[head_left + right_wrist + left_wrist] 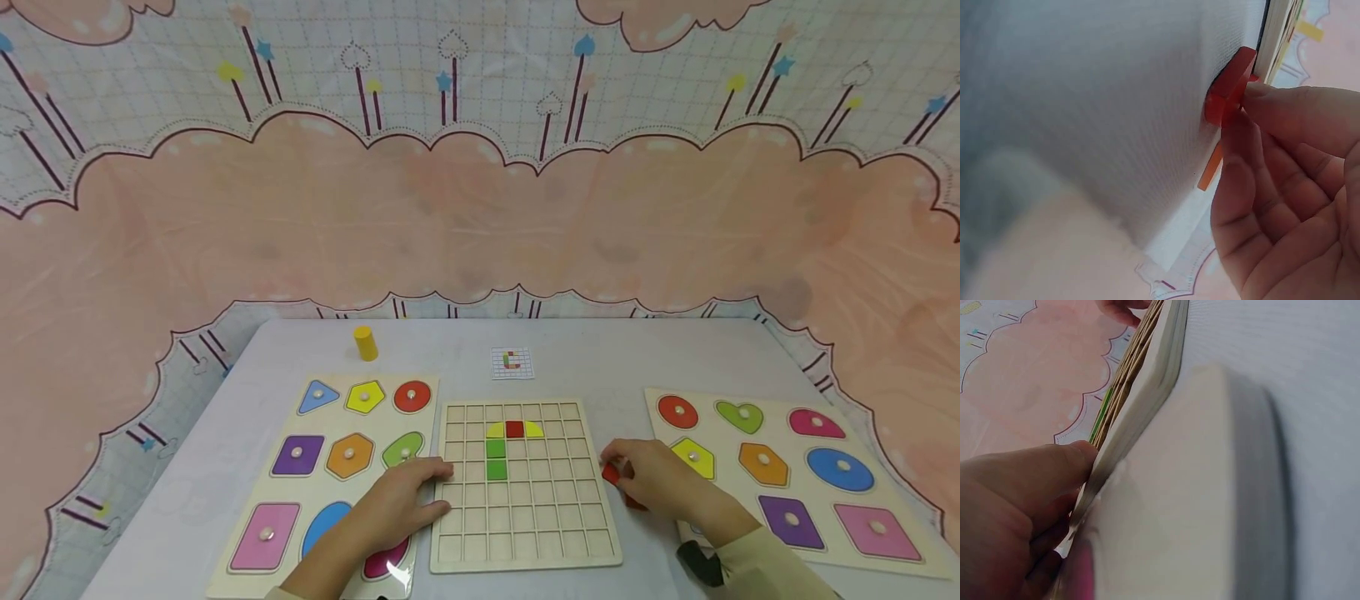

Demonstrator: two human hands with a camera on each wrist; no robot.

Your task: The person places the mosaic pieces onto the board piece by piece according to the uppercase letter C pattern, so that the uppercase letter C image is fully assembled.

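Two hands are at work: the right hand [660,479] pinches a red block [1230,87] between thumb and fingertips on the table [600,358], just beside the right edge of the grid board [517,487]; the left hand [401,504] lies with fingers straight against that board's left edge, gripping nothing. By its look the block is small, light, rigid and smooth, best taken by opposite side faces; yellow, red and green pieces [498,450] already occupy cells near the board's top. Shape puzzles flank the board at left [330,467] and right [787,475], the right one close behind the gripping hand; a pattern card [512,363] and a yellow cylinder [365,342] stand well apart.
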